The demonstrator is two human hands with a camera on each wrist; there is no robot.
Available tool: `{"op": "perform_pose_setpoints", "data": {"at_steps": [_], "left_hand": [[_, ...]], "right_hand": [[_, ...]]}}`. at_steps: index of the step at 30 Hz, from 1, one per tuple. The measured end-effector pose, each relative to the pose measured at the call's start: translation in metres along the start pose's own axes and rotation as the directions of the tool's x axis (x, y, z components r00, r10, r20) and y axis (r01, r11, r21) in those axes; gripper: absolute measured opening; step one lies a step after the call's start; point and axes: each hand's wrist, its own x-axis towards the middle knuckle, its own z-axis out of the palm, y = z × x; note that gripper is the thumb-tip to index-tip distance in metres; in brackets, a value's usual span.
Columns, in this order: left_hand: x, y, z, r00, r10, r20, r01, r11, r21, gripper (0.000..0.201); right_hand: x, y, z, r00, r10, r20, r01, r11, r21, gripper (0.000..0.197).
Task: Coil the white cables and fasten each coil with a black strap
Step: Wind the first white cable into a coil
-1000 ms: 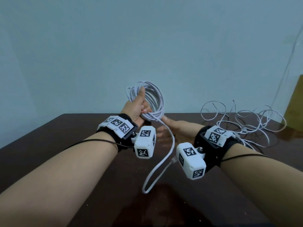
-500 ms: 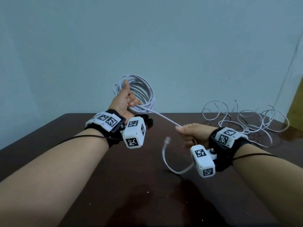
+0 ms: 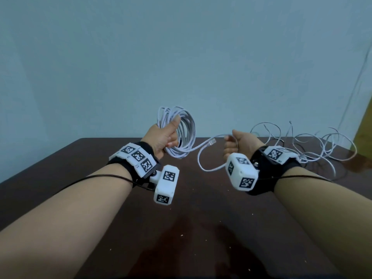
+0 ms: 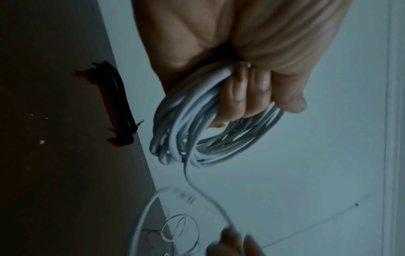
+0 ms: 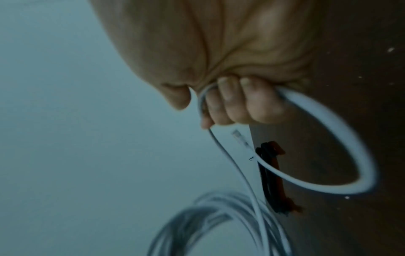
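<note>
My left hand (image 3: 164, 135) grips a coil of white cable (image 3: 186, 133) held upright above the dark table; the wrist view shows its fingers (image 4: 243, 97) curled round the bundled coil (image 4: 192, 138). A free tail of the same cable runs right to my right hand (image 3: 235, 140), whose fingers (image 5: 236, 102) are closed round the tail (image 5: 328, 129). The tail loops below that hand and ends in a clear plug (image 3: 212, 142) hanging between the hands. Black straps (image 4: 118, 104) lie at the table's far edge, also seen as black straps (image 5: 271, 178) in the right wrist view.
A second white cable (image 3: 314, 146) sprawls in loose loops on the table's (image 3: 201, 228) far right. A plain blue-grey wall stands behind the table. A thin wire (image 3: 354, 85) hangs down the wall at the right, beside a yellow-brown panel (image 3: 365, 125).
Both hands have risen and drawn closer. The right hand slid along the tail and lifted it, so the plug swung up between the hands and the hanging loop grew shorter.
</note>
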Motion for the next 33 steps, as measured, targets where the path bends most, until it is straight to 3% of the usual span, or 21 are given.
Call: {"op": "perform_pose_setpoints", "data": {"at_steps": [3, 7, 11, 15, 22, 25, 29, 31, 33], "left_hand": [[-0.007, -0.006, 0.012, 1.0, -0.013, 0.025, 0.011, 0.996, 0.093, 0.04], [-0.013, -0.016, 0.022, 0.998, 0.017, 0.053, -0.029, 0.973, 0.23, 0.033], [-0.018, -0.025, 0.029, 0.995, 0.043, 0.087, -0.072, 0.93, 0.36, 0.016], [-0.022, -0.022, 0.03, 0.987, 0.025, 0.159, -0.082, 0.926, 0.369, 0.027], [-0.02, -0.008, 0.021, 0.975, -0.076, 0.207, -0.046, 0.848, 0.528, 0.027], [-0.021, -0.005, 0.02, 0.968, -0.128, 0.218, -0.02, 0.821, 0.57, 0.018], [-0.02, -0.011, 0.023, 0.992, -0.111, 0.055, 0.056, 0.796, 0.603, 0.011], [-0.017, -0.012, 0.021, 0.991, -0.13, -0.021, 0.122, 0.849, 0.514, 0.021], [-0.014, -0.01, 0.016, 0.984, -0.167, -0.06, 0.177, 0.905, 0.387, 0.02]], "right_hand": [[-0.005, 0.006, 0.021, 0.998, -0.057, -0.03, 0.059, 0.997, 0.047, 0.042], [-0.013, 0.01, 0.038, 1.0, -0.006, -0.02, 0.009, 0.989, 0.146, 0.041], [-0.016, 0.012, 0.052, 0.999, 0.021, -0.028, -0.02, 0.999, 0.045, 0.038], [-0.023, 0.012, 0.059, 0.999, 0.022, -0.026, -0.023, 1.0, -0.005, 0.037], [-0.022, 0.012, 0.059, 1.0, 0.029, 0.008, -0.029, 1.0, -0.007, 0.035], [-0.022, 0.016, 0.06, 0.999, 0.033, 0.038, -0.031, 0.999, -0.044, 0.04], [-0.024, 0.017, 0.065, 0.999, -0.029, 0.046, 0.035, 0.992, -0.121, 0.028], [-0.026, 0.012, 0.064, 0.995, -0.083, 0.051, 0.092, 0.969, -0.23, 0.021], [-0.027, 0.008, 0.06, 0.982, -0.191, 0.009, 0.176, 0.885, -0.431, 0.015]]}}
